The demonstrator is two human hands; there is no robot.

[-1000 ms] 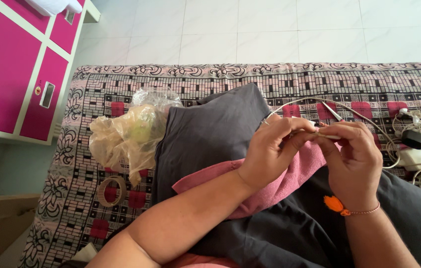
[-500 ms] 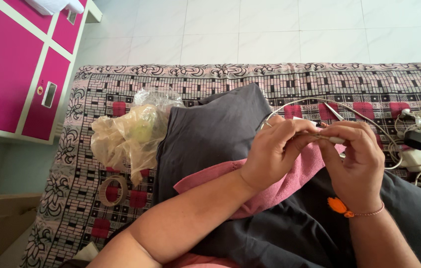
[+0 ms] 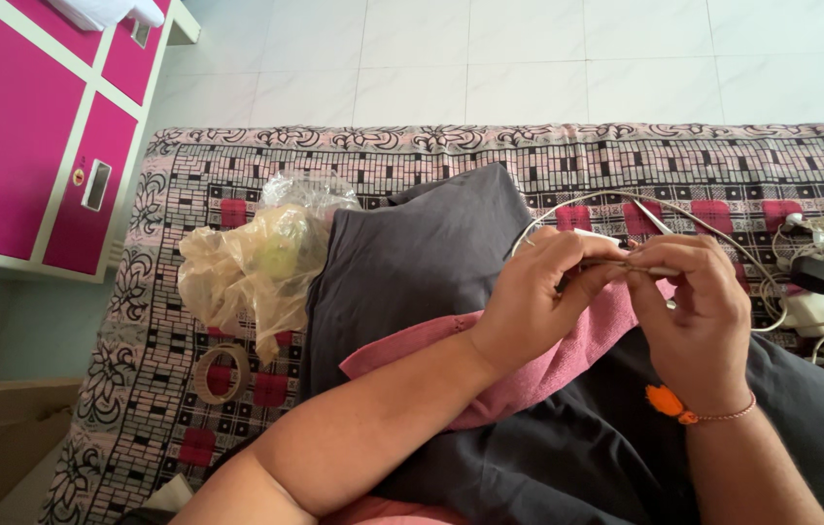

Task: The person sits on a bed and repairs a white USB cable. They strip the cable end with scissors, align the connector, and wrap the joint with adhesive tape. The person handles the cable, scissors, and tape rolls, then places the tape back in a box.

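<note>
Both hands meet above the lap, fingertips drawn together over a small thin object — too small to identify — at the spot where they touch. The left hand [image 3: 538,301] curls its fingers closed in a pinch around that small object, and the right hand [image 3: 694,321] pinches it from the other side, a thin bracelet with an orange bead [image 3: 669,402] on its wrist. A white cable [image 3: 567,209] arcs up from between the hands and runs off toward the right. Just beneath the hands lies a pink cloth [image 3: 538,374], spread over dark grey fabric [image 3: 412,262] that covers the lap and reaches onto the bed. The bed's patterned cover [image 3: 451,156] — black, white and pink checks with a floral border — carries a crumpled clear plastic bag [image 3: 257,262] to the left of the grey fabric, and a roll of brown tape [image 3: 221,373] just below the bag. At the far right sits a tangle of white chargers and cords [image 3: 820,272]. A bright pink cabinet [image 3: 14,126] stands at the left.
</note>
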